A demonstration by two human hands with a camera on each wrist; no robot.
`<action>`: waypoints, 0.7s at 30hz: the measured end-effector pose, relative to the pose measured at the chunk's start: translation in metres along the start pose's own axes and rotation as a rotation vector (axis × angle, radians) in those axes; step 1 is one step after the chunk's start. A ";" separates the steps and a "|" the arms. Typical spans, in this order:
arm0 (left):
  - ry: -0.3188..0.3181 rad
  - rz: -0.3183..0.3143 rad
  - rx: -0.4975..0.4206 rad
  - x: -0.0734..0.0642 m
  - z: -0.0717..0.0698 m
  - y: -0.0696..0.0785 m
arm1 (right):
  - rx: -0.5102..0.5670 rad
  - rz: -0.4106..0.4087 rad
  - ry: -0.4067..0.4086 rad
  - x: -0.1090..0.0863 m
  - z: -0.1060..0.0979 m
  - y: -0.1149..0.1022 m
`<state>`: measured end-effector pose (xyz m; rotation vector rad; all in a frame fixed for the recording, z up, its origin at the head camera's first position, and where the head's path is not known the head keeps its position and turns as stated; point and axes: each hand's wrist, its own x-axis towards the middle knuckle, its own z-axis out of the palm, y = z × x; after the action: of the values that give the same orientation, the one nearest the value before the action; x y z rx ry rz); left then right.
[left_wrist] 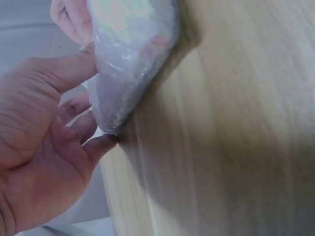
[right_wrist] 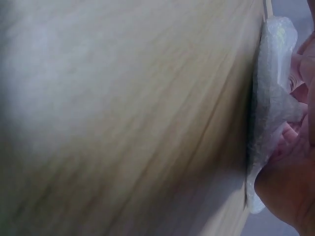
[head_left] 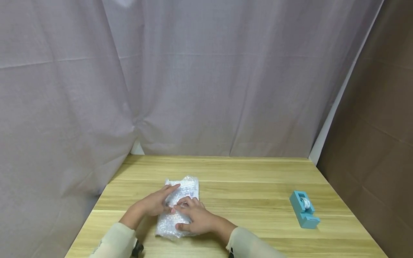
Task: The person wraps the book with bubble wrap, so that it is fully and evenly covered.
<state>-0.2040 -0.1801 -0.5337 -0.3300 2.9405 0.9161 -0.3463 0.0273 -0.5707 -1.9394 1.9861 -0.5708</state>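
A flat package in clear bubble wrap (head_left: pixel 193 186) lies on the wooden table, with something white and bluish print showing through the film. My left hand (head_left: pixel 156 202) rests along its left side, thumb over the top and the other fingers at the edge. In the left wrist view, the left fingertips (left_wrist: pixel 103 146) touch the package's corner. My right hand (head_left: pixel 198 216) is over the middle and right of the package, close to the left thumb. The right wrist view shows a fold of the bubble wrap (right_wrist: pixel 275 110) drawn up to the right fingers, which pinch it.
A blue tape dispenser (head_left: pixel 303 211) with a roll of tape stands on the right part of the wooden table (head_left: pixel 245 200). Grey curtains (head_left: pixel 206 89) hang behind and to the left, and a brown one (head_left: pixel 374 150) hangs on the right.
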 end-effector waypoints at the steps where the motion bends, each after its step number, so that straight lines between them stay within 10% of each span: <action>1: 0.001 0.000 0.004 0.001 0.000 0.001 | 0.001 -0.006 0.002 0.000 0.000 0.000; 21: 0.019 -0.028 0.026 0.001 -0.001 0.009 | 0.037 -0.036 0.011 -0.002 -0.002 0.002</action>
<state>-0.2065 -0.1734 -0.5274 -0.3794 2.9543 0.8757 -0.3489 0.0291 -0.5706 -1.9581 1.9365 -0.6246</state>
